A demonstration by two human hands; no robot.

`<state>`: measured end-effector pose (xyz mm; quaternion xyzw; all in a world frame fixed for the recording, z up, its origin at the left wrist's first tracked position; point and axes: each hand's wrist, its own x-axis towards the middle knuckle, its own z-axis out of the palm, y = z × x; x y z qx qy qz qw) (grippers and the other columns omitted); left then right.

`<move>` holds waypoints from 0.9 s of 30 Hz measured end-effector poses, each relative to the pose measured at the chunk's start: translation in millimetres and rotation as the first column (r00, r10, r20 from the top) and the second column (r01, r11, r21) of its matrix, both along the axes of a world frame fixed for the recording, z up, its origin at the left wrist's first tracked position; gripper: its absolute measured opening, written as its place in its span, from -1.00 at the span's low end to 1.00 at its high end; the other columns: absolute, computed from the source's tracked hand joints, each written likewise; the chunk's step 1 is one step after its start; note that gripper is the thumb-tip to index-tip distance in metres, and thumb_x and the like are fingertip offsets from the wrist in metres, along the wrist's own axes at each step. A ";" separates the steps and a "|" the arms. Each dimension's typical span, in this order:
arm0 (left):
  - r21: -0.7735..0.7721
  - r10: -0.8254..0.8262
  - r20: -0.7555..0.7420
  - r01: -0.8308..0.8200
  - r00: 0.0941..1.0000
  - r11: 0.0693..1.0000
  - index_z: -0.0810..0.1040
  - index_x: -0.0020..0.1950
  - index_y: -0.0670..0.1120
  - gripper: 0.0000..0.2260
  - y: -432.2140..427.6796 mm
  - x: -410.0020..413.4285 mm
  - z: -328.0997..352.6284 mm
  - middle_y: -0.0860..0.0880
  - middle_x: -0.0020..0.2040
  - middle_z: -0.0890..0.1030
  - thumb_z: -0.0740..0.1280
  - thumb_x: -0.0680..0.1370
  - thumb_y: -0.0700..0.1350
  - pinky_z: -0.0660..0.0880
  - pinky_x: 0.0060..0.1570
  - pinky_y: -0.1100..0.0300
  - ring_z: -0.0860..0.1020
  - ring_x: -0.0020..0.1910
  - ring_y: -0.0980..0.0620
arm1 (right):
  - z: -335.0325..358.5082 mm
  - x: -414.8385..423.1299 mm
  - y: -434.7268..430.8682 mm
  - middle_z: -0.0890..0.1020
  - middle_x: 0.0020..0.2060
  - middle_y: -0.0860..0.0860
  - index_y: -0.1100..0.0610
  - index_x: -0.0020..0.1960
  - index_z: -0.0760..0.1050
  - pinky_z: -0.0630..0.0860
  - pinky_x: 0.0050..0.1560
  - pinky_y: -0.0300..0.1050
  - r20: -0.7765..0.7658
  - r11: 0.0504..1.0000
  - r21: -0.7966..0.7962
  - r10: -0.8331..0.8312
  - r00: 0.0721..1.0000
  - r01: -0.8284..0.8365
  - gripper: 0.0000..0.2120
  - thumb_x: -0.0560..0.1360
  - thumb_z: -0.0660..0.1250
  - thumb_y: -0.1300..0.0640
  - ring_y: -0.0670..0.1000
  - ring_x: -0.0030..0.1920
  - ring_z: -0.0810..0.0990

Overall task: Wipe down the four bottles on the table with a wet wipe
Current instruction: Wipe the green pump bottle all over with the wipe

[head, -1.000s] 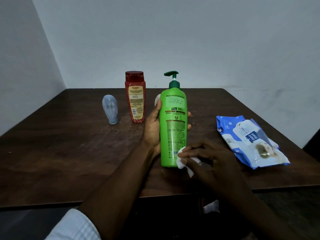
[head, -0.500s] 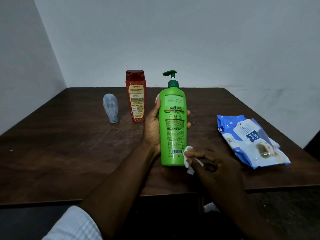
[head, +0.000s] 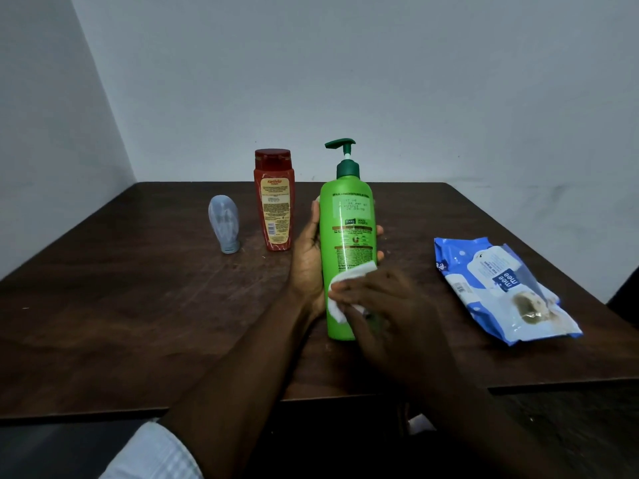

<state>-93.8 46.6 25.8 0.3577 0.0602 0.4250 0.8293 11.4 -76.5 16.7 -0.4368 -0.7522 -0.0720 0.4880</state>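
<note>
The job looks to be in its early or middle stretch: the green pump bottle stands upright toward the front of the table, and the left hand wraps round its middle from behind, fingertips showing on the far side. The right hand holds the wet wipe folded under its fingers and presses it to the lower front of the label. I cannot judge from here whether the red bottle and the small grey-blue bottle, standing on its cap, have been wiped. A pale sliver behind the left hand may be the fourth bottle, though I can't be sure. The green bottle sits near the front edge, so a hard downward stroke could nudge it that way. The wipes pack lies to the right, well apart, and bare wood opens on the left.
</note>
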 end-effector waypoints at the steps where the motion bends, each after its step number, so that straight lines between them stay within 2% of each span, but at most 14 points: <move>1: -0.010 -0.015 0.001 0.015 1.000 1.000 0.67 0.19 -0.16 -0.36 -1.4 -0.3 0.5 -0.17 0.04 0.67 0.14 0.55 0.35 0.59 0.01 0.04 0.62 0.00 -0.07 | 6.3 1.6 6.6 0.71 0.04 -0.01 0.16 0.02 0.71 0.49 0.20 -0.24 0.001 1.000 -0.005 -0.001 1.000 0.001 -0.85 0.46 0.45 0.28 0.02 0.08 0.63; 3: -0.029 -0.051 0.017 0.051 0.999 0.998 0.66 0.17 -0.20 -0.35 -6.0 -0.6 3.0 -0.18 0.03 0.62 0.17 0.54 0.34 0.58 0.06 0.05 0.60 0.00 -0.06 | 19.5 4.7 20.9 0.71 0.03 0.01 0.18 0.01 0.71 0.44 0.24 -0.30 -0.018 1.000 -0.003 -0.008 1.000 0.008 -0.84 0.45 0.47 0.31 0.05 0.09 0.64; 5: -0.027 -0.065 0.064 0.067 0.996 0.997 0.56 0.27 -0.23 -0.36 -8.2 0.4 5.3 -0.16 0.12 0.54 0.15 0.59 0.31 0.51 0.19 0.04 0.55 0.10 -0.05 | 34.3 5.8 35.6 0.71 0.02 0.04 0.17 0.02 0.72 0.49 0.21 -0.23 -0.035 1.000 0.010 -0.017 0.999 0.017 -0.84 0.46 0.48 0.31 0.06 0.08 0.64; 7: -0.015 -0.044 0.104 0.046 0.994 0.999 0.52 0.32 -0.21 -0.40 -7.8 2.5 5.3 -0.16 0.17 0.55 0.09 0.64 0.27 0.43 0.30 0.04 0.53 0.18 -0.07 | 49.8 6.4 49.2 0.70 0.01 0.06 0.17 0.04 0.72 0.54 0.14 -0.19 -0.060 0.999 0.030 -0.026 0.998 0.028 -0.83 0.47 0.48 0.30 0.04 0.06 0.65; 9: 0.003 -0.035 0.120 0.035 0.992 0.999 0.55 0.32 -0.17 -0.44 -6.6 4.2 2.2 -0.15 0.18 0.61 0.06 0.67 0.25 0.35 0.35 0.05 0.54 0.21 -0.07 | 65.9 7.8 60.1 0.68 -0.01 0.07 0.18 0.04 0.72 0.52 0.08 -0.33 -0.090 0.998 0.047 -0.039 0.995 0.043 -0.84 0.47 0.47 0.29 -0.02 0.04 0.64; 11: 0.003 -0.035 0.105 0.035 0.994 0.999 0.57 0.30 -0.13 -0.46 -6.3 3.4 0.6 -0.12 0.16 0.65 0.06 0.67 0.25 0.40 0.31 0.04 0.57 0.16 -0.05 | 81.2 9.8 68.0 0.66 -0.03 0.07 0.18 0.04 0.72 0.43 0.04 -0.48 -0.106 0.996 0.060 -0.053 0.993 0.060 -0.85 0.47 0.47 0.27 -0.09 0.01 0.60; 14: 0.017 -0.023 0.055 0.022 0.998 1.000 0.62 0.24 -0.10 -0.45 -4.9 1.3 -0.6 -0.10 0.06 0.69 0.05 0.66 0.27 0.50 0.12 -0.01 0.64 -0.01 -0.05 | 94.6 12.3 76.8 0.67 -0.08 0.04 0.12 0.01 0.73 0.47 -0.03 -0.39 -0.156 0.994 0.074 -0.071 0.985 0.083 -0.86 0.46 0.49 0.22 -0.12 -0.07 0.62; 17: 0.027 0.002 0.032 -0.003 0.999 1.000 0.61 0.24 -0.09 -0.46 -6.0 1.2 0.1 -0.10 0.05 0.67 0.07 0.65 0.28 0.46 0.11 -0.06 0.62 -0.03 -0.07 | 99.7 12.4 80.4 0.69 -0.12 0.01 0.11 -0.01 0.73 0.42 -0.08 -0.43 -0.193 0.993 0.073 -0.080 0.978 0.096 -0.88 0.45 0.50 0.20 -0.13 -0.10 0.61; 21: -0.025 -0.016 0.086 0.018 0.996 1.000 0.59 0.27 -0.10 -0.50 -10.8 4.3 4.1 -0.11 0.14 0.66 0.09 0.67 0.24 0.41 0.29 0.00 0.60 0.13 -0.06 | 96.5 2.4 79.7 0.70 -0.10 0.01 0.10 0.01 0.73 0.45 0.03 -0.17 -0.032 0.978 0.136 -0.153 0.988 0.156 -0.86 0.47 0.46 0.16 0.06 0.00 0.58; 23: -0.036 -0.035 0.148 0.040 0.988 0.999 0.59 0.29 -0.13 -0.50 -14.1 4.9 6.1 -0.12 0.20 0.65 0.07 0.69 0.20 0.36 0.38 0.04 0.58 0.23 -0.05 | 92.0 -3.3 76.8 0.73 -0.01 -0.04 0.11 0.05 0.72 0.48 0.09 0.02 0.082 0.979 0.151 -0.148 0.986 0.134 -0.83 0.49 0.43 0.14 0.09 0.07 0.55; 25: -0.032 -0.063 0.204 0.071 0.977 0.997 0.53 0.34 -0.22 -0.50 -17.8 4.1 7.8 -0.20 0.22 0.64 0.07 0.70 0.14 0.42 0.39 0.00 0.58 0.26 -0.11 | 88.0 -2.9 73.3 0.72 0.09 -0.05 0.11 0.11 0.71 0.46 0.15 0.06 0.172 0.975 0.182 -0.155 0.973 0.123 -0.81 0.53 0.40 0.15 0.11 0.12 0.53; 27: -0.018 0.010 0.187 -0.006 0.982 1.000 0.48 0.36 -0.33 -0.49 -23.8 4.5 12.0 -0.30 0.22 0.62 0.11 0.69 0.09 0.49 0.30 -0.06 0.59 0.25 -0.20 | 84.0 3.3 69.6 0.69 0.17 -0.04 0.12 0.18 0.68 0.45 0.22 0.01 0.205 0.971 0.210 -0.157 0.966 0.113 -0.78 0.56 0.37 0.18 0.13 0.15 0.52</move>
